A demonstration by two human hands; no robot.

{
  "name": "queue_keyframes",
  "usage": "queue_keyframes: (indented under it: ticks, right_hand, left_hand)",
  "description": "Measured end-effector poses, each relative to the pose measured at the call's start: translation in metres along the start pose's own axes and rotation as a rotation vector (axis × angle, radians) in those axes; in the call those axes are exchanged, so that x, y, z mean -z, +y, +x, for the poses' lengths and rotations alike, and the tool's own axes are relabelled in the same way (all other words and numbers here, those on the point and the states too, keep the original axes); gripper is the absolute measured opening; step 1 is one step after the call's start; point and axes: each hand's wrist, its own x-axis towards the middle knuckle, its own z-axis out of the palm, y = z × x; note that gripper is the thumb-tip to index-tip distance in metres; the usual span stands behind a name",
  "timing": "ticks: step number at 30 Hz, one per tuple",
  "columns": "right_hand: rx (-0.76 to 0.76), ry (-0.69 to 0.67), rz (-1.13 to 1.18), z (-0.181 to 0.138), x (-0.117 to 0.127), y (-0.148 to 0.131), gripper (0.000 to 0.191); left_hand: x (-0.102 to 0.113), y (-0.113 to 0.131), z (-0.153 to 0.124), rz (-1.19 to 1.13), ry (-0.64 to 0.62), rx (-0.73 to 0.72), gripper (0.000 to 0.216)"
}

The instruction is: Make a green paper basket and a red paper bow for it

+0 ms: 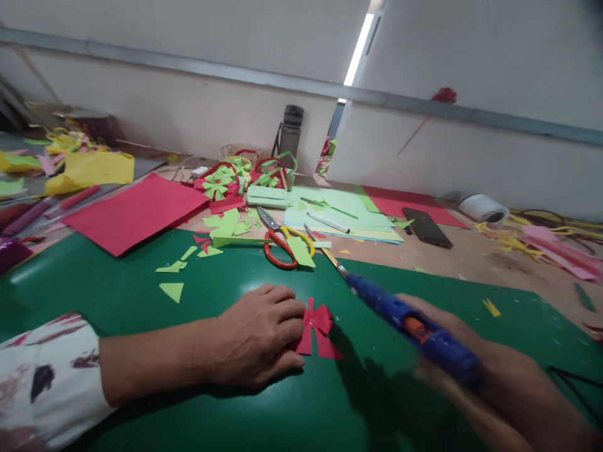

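My left hand (264,336) rests on the green mat with its fingers bent over the left side of a red paper flower cutout (323,320). One petal of the cutout is folded up, and a shiny spot shows at its centre. My fingers hide its left part. To the right, my right hand (494,370) is closed around a blue hot glue gun (443,358), somewhat blurred. The gun's nozzle points left and away, above the mat and apart from the cutout. Scissors (280,251) with red and yellow handles lie beyond the cutout, beside a paintbrush (330,254).
Green paper scraps (172,291) are scattered on the green mat (226,408). Red paper sheet (141,213), several small paper baskets (235,179), light green sheets (339,204) and a phone (426,227) lie farther back. A grey bottle (291,138) stands against the wall.
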Motion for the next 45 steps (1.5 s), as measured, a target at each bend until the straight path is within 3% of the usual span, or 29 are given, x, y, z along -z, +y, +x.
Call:
queue_keyframes:
  ticks: [2,4,5,11,16,19,22,23,26,29,33,37,42,45]
  right_hand:
    - [0.153,0.086,-0.286,0.015,0.000,0.013,0.052]
    - [0.100,0.186,-0.612,0.034,-0.001,0.029,0.050]
    - [0.053,0.169,-0.714,0.043,-0.002,0.038,0.049]
    - [0.000,0.028,-0.775,0.078,-0.010,0.081,0.048]
    - [0.032,0.000,-0.690,0.086,-0.016,0.091,0.045]
    - [0.062,0.047,-0.615,0.084,-0.011,0.076,0.040]
    - [0.127,0.086,-0.471,0.079,-0.004,0.038,0.038]
    - [0.136,0.040,-0.310,0.078,-0.003,0.022,0.034]
    - [0.036,-0.310,0.097,0.078,-0.014,-0.020,0.026]
    - [0.025,-0.513,0.242,0.086,-0.034,-0.044,0.021]
    - [0.025,-0.527,0.191,0.103,-0.050,-0.049,0.018]
    - [-0.012,-0.536,0.192,0.107,-0.051,-0.044,0.013]
    - [-0.130,-0.595,0.305,0.091,-0.053,-0.040,0.038]
    - [-0.180,-0.571,0.382,0.083,-0.058,-0.039,0.044]
  left_hand:
    - [0.000,0.000,0.000,-0.004,-0.007,0.003,0.027]
    - [0.000,0.000,0.000,-0.006,-0.009,0.002,0.027]
    - [0.000,0.001,0.000,-0.006,-0.009,0.002,0.027]
    - [0.000,0.002,0.000,-0.017,0.001,0.015,0.026]
    - [-0.001,0.001,0.000,-0.020,-0.012,0.018,0.027]
    - [-0.001,0.001,0.000,-0.023,-0.016,0.013,0.028]
    - [0.000,0.001,0.001,-0.023,-0.017,0.013,0.028]
    - [0.000,0.000,0.001,-0.023,-0.019,0.013,0.029]
    - [-0.001,0.000,0.001,-0.017,-0.026,0.013,0.030]
    - [-0.003,-0.001,0.000,-0.006,-0.022,0.006,0.033]
    - [-0.003,-0.001,-0.001,0.005,-0.015,0.002,0.033]
    - [-0.003,0.000,-0.001,0.010,-0.008,-0.009,0.032]
    - [-0.004,-0.001,-0.002,-0.003,-0.004,-0.015,0.030]
    - [-0.005,-0.002,-0.002,0.000,0.009,-0.012,0.029]
